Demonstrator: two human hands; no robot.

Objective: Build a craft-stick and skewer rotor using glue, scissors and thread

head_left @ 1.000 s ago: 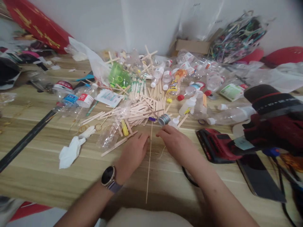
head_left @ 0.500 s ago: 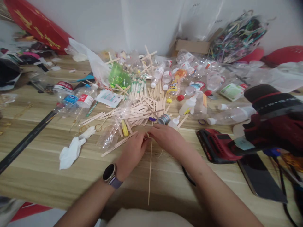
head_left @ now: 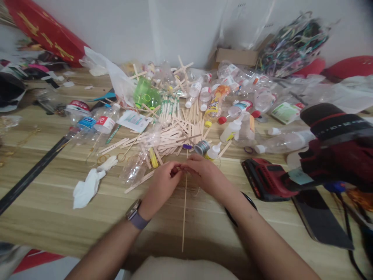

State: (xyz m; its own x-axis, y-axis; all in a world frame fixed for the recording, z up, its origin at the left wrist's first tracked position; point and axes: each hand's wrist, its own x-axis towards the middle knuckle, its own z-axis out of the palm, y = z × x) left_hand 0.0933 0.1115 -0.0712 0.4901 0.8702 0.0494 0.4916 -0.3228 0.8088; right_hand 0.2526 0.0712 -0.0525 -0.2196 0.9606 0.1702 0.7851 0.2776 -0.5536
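A thin wooden stick (head_left: 184, 210) runs between the two hands, pointing to 12 o'clock and, at its near end, to 6 o'clock; the right hand (head_left: 205, 175) covers a part of it near the top. The fingertips of the left hand (head_left: 163, 181) are drawn close together and meet those of the right, but I cannot tell whether either hand is clamped on anything so fine.

Reckoned from the hands, a small purple piece (head_left: 187, 146) sits at 12 o'clock by the stick's far end. A silver spool (head_left: 202, 147) lies between 1 and 2, with a small white-tipped bottle (head_left: 213, 151) beside it at 2. A pile of flat wooden sticks (head_left: 171, 137) spreads between 11 and 12, and a clear plastic bottle (head_left: 135, 165) lies at 9. Farther out on the desk (head_left: 87, 229), a red and black drill (head_left: 305, 167) is at 3 and a dark phone (head_left: 322, 219) near 4.
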